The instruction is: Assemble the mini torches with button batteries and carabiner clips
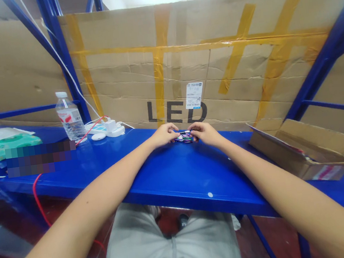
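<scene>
A small pile of shiny, dark, pen-like sticks lies on the blue table, near its back edge. At the pile's left end is my left hand, its fingers closed on one end of a slim dark stick. My right hand pinches the other end of that stick from the right. The held stick lies level between both hands, just over the pile. Fine detail of the sticks is too small to make out.
An open cardboard box stands at the right. To the left are a water bottle, a white power strip, a tissue pack and a red cable. A large cardboard sheet stands behind the table.
</scene>
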The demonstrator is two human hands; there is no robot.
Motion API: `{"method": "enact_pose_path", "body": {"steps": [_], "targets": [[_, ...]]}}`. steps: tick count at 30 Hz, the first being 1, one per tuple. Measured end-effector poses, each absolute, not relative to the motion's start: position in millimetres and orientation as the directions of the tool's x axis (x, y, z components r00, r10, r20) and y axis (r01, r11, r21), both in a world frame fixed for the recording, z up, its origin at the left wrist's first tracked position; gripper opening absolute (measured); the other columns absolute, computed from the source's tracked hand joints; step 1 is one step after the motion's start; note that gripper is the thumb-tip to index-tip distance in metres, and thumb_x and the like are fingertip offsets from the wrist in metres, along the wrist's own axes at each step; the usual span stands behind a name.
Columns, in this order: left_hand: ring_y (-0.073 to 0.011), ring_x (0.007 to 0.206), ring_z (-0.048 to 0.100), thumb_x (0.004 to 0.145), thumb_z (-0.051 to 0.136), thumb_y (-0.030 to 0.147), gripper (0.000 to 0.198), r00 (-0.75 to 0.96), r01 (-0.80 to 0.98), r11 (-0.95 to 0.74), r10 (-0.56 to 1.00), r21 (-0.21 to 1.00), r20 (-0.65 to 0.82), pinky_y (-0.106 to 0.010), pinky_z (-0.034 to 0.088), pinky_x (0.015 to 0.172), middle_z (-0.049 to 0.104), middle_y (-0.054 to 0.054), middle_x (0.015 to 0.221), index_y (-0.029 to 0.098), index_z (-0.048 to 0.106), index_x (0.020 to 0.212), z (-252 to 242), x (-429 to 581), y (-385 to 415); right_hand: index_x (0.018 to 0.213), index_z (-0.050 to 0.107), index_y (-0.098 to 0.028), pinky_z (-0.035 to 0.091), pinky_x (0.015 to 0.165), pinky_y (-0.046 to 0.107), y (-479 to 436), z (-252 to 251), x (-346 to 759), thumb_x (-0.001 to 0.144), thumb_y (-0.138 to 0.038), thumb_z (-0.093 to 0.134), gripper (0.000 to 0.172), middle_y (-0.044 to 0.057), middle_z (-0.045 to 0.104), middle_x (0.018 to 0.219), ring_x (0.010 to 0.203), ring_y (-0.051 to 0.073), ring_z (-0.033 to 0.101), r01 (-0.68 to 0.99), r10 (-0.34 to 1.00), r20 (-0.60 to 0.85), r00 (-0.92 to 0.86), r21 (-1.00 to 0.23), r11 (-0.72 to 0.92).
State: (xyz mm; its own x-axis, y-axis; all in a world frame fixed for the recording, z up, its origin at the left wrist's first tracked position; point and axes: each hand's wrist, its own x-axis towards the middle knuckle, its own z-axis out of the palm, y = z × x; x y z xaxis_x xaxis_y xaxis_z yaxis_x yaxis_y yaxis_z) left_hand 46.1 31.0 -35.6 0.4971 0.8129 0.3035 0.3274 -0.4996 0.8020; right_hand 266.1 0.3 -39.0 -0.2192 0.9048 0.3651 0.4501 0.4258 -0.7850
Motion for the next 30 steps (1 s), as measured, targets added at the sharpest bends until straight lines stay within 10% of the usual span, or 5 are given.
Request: {"method": "enact_pose_path", "body": {"steps": [10,19,30], "targets": [[-0.0132,0.068,0.055,0.082,0.064,0.022,0.01,0.463,0.467,-0.698,0.716,0.543,0.523,-0.026,0.039,0.064,0.063,0.0,0.071,0.015,0.07,0.086,-38,42,36,0.086,0.053,-0.019,0.049,0.053,0.025,3,-40,269,0.079,-0.007,0.062,0.017,-0.002,0.064,0.063,0.051,0.012,0.058,0.344,0.929,0.328,-0.171,-0.864,0.369],[-0.0221,0.091,0.063,0.087,0.056,0.025,0.025,0.504,0.664,-0.698,0.683,0.268,0.528,-0.033,0.048,0.083,0.071,-0.008,0.099,0.019,0.074,0.104,-34,41,60,0.086,0.072,-0.015,0.052,0.071,0.029,30,-46,271,0.087,-0.015,0.054,0.018,0.005,0.073,0.076,0.069,0.017,0.065,0.639,0.889,0.457,-0.009,-0.681,0.356],[-0.0228,0.089,0.066,0.075,0.062,0.017,0.012,0.383,0.652,-0.545,0.837,0.527,0.391,-0.032,0.052,0.086,0.075,-0.011,0.096,0.015,0.073,0.081,-45,60,121,0.095,0.075,-0.015,0.049,0.09,0.03,80,-54,266,0.089,-0.015,0.055,0.021,0.01,0.076,0.101,0.097,0.02,0.068,0.845,0.899,0.439,0.01,-0.484,0.227]]}}
